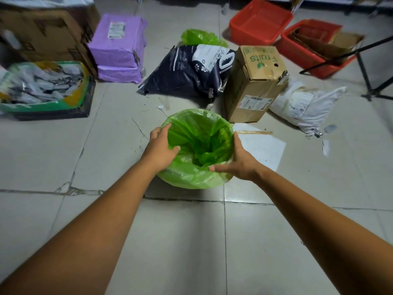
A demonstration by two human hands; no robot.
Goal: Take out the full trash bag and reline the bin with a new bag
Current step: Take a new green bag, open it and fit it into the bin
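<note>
- Two hands work the bin (170,177): our left hand (160,149) pinches the green bag (200,141) at the left rim, thumb inside.
- Our right hand (238,161) clamps the bag over the near right rim.
- Bin stands on the tiled floor (180,241), bag folded over its rim.
- Far behind lies another green bag (200,37), beside a cardboard box (253,81).
</note>
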